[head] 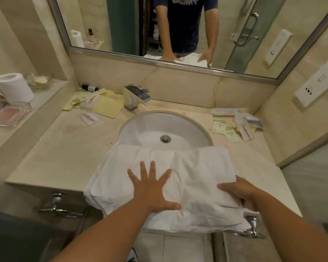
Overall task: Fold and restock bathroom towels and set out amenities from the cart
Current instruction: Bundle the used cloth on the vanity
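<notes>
white towel [193,167], beige counter [64,148]

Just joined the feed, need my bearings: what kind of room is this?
Most likely a hotel bathroom: a sink with a faucet below a wide mirror, packaged amenity sachets scattered on the counter, and a white towel pressed flat by the left hand, gripped by the right hand.

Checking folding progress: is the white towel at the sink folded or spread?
Folded: white towel shows stacked layers at its left end; left hand presses it, right hand holds its edge.
</notes>
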